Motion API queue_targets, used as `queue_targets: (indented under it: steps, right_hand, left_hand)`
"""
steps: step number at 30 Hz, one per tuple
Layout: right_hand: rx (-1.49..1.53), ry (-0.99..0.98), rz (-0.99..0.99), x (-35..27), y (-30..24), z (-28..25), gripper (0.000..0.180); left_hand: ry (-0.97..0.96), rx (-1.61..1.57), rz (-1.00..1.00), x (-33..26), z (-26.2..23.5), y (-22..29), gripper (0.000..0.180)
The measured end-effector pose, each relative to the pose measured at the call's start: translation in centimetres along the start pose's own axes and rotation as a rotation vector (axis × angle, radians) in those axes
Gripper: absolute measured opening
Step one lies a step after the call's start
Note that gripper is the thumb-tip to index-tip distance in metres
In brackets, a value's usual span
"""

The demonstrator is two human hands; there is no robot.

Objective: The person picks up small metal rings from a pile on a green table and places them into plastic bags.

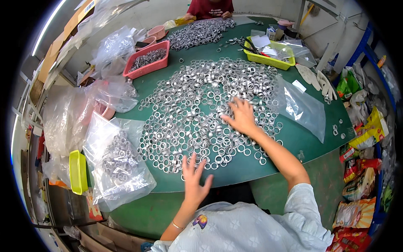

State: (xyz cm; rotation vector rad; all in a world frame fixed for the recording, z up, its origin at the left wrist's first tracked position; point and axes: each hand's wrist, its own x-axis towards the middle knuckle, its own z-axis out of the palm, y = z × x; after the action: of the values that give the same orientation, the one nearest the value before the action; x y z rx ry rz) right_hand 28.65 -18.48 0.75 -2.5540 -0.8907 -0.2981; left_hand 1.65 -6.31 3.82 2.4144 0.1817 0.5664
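Observation:
A wide spread of silvery metal rings (168, 138) covers the middle of a green table (252, 166). My right hand (241, 115) rests on the rings right of centre, fingers spread. Nearer the front edge, my left hand (194, 180) has its fingers apart, the tips by the closest rings, with nothing held. To its left lies a clear plastic bag (138, 180) with several rings inside. Another clear bag (300, 105) lies flat to the right of the spread.
A pink basket (166, 63) of rings stands at the back left, a yellow-green basket (268, 61) at the back right. White gloves (308, 75) lie near the right edge. Across the table sits a person (210, 8) behind another ring pile (201, 33). A narrow yellow-green bin (78, 172) is at left.

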Motion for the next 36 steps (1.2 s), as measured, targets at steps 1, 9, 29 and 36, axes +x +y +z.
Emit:
queue_targets:
  steps: [1, 9, 29, 36]
  right_hand:
    - [0.069, -0.047, -0.044, -0.3, -0.6, -0.5, 0.063]
    - [0.105, 0.246, -0.286, 7.5, 5.3, -1.9, 0.038]
    - [0.202, -0.093, -0.277, -0.3, -4.1, 1.4, 0.054]
    - [0.291, -0.237, -0.528, -5.8, -4.3, -1.4, 0.034]
  left_hand:
    - [-0.117, 0.007, 0.001, 0.6, 0.9, 0.5, 0.055]
    - [-0.015, 0.201, -0.081, 1.1, 4.2, -2.5, 0.041]
    - [0.006, 0.220, -0.099, 1.5, 4.8, -2.2, 0.032]
    - [0.016, 0.250, -0.095, 1.4, 4.7, -2.1, 0.030]
